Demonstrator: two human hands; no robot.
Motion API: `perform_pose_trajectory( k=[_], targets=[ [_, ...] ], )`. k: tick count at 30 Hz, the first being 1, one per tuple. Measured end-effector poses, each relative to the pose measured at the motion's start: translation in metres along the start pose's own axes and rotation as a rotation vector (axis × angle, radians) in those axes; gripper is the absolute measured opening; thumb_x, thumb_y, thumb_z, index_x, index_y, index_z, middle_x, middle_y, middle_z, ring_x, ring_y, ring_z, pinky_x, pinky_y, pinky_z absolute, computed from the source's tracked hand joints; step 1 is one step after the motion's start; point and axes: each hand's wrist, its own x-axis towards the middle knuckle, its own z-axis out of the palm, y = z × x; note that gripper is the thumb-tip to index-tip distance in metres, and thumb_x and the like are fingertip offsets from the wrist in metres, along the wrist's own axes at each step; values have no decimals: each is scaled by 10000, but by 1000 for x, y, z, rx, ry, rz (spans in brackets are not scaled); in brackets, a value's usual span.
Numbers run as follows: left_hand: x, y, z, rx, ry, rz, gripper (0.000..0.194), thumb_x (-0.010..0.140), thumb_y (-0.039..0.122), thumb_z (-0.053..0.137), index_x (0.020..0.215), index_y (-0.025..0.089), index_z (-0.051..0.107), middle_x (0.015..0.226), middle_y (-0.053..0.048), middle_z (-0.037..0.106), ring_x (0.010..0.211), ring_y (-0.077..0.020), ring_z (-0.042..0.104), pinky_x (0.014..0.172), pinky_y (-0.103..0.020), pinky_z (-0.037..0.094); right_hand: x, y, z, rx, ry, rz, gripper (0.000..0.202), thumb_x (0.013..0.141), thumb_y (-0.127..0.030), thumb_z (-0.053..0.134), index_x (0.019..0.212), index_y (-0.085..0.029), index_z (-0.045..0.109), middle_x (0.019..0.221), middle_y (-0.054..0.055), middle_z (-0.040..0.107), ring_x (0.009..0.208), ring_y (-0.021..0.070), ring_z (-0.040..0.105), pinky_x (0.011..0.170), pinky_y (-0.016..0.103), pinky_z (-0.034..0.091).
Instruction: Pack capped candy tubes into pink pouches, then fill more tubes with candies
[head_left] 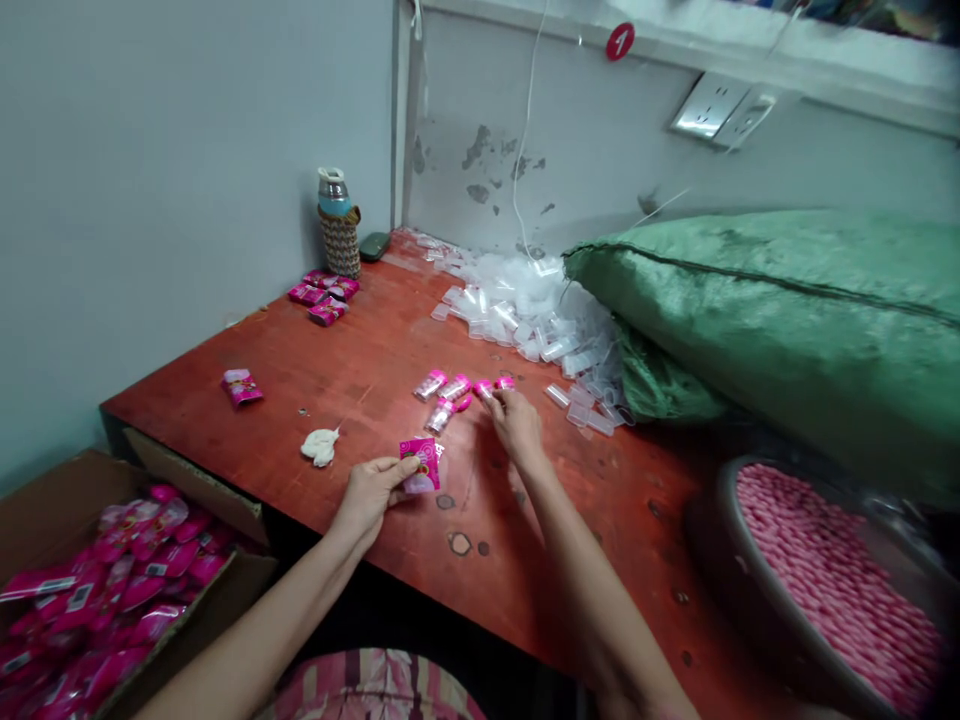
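Between the thumb and fingers of my left hand [375, 488] is a pink printed packet [420, 467], held low over the red table. My right hand [516, 425] reaches farther out, its fingertips closed at a small clear tube with a pink cap [484, 389]; the fingers partly hide it. Another pink cap [505, 383] shows just beyond these fingers. To their left lie several more pink-capped clear tubes [441, 414], loosely grouped on the table. Something small and white [439, 452] peeks out behind the packet's edge.
Clear empty tubes [517, 310] are heaped at the back, beside a big green sack [780, 290]. A basin [731, 520] of pink pellets stands right; a carton [251, 505] of pink packs, lower left. Pink packets [328, 311], a bottle [339, 235] and a white wad [320, 446] are leftward.
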Motion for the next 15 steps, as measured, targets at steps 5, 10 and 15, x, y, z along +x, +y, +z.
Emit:
perform_pose_trajectory(
  k=[5, 10, 15],
  targets=[
    [-3, 6, 2, -121, 39, -54, 232, 525, 276, 760, 571, 98, 620, 551, -24, 624, 484, -86, 562, 455, -166, 456, 24, 9, 10, -368, -140, -46, 350, 791, -430, 470, 1017, -175, 547, 1057, 134, 550, 990, 264, 491, 719, 327, 399],
    [2, 8, 1, -252, 72, -63, 190, 571, 209, 742, 575, 99, 586, 543, -15, 613, 469, -82, 558, 438, -161, 460, 23, 17, 12, -300, -157, 7, 404, 754, -456, 501, 1045, -177, 534, 1058, 136, 564, 974, 267, 515, 715, 329, 395],
    [11, 9, 9, -428, 132, -106, 69, 687, 139, 649, 699, 99, 595, 606, -38, 632, 515, -120, 597, 501, -242, 524, 2, 21, -4, -71, -203, 142, 342, 740, -458, 500, 845, -145, 590, 803, 112, 639, 766, 243, 589, 623, 283, 392]
  ],
)
